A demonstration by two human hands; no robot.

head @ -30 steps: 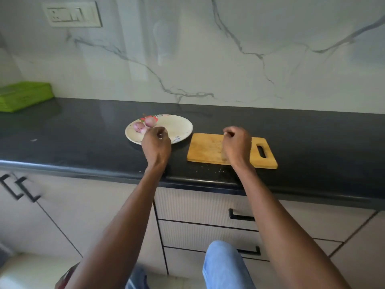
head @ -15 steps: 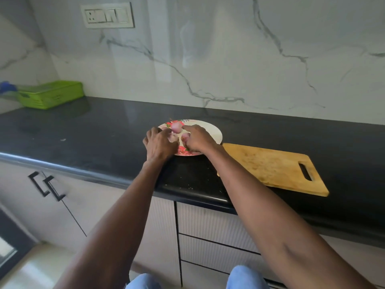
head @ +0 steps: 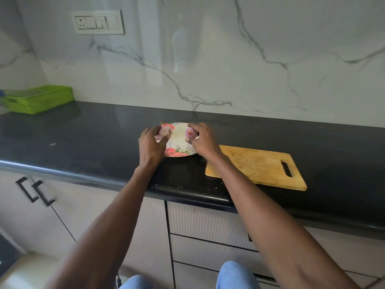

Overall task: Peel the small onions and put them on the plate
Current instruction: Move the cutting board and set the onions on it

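Two hands work over the flowered plate at mid-frame: the left hand pinches a pale onion, the right hand grips a pink onion. Bare black counter spreads leftward to a green basket at the far left; a cutting board lies right, near the counter's front edge.

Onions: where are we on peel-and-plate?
Done: both onions look skinless, pale pink. In hand: the left hand grips one onion, the right hand pinches the other onion, both over the floral plate. Left: neither is clearly resting on the plate, so setting them down remains. The cutting board holds only scraps.
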